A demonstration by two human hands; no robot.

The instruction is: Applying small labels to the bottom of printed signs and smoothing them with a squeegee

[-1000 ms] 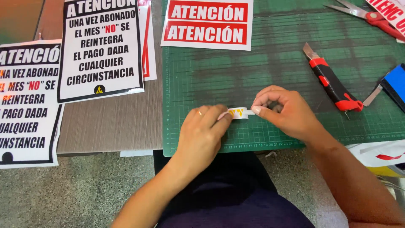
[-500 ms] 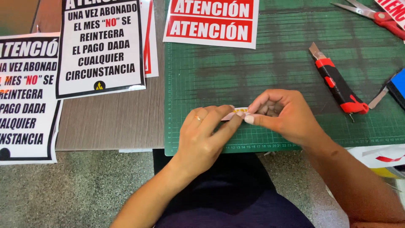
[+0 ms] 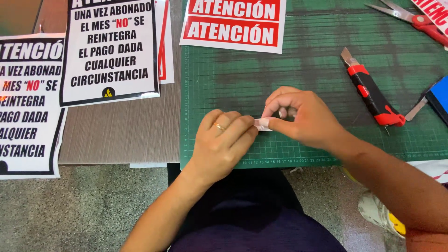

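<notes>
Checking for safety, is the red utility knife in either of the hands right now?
No, the red utility knife lies on the green cutting mat, apart from both hands pinching a small paper strip.

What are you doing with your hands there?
A person is pinching a small white strip between both hands over a green cutting mat. The left hand holds one end and the right hand the other. A red and black utility knife lies on the mat to the right, untouched, with red-handled scissors farther up. Printed signs lie around.

Green grid mat [image 3: 308,70], red-and-black knife [image 3: 371,91], red-and-white sign [image 3: 233,23], small white paper piece [image 3: 262,124], gold ring [image 3: 219,126].
</notes>
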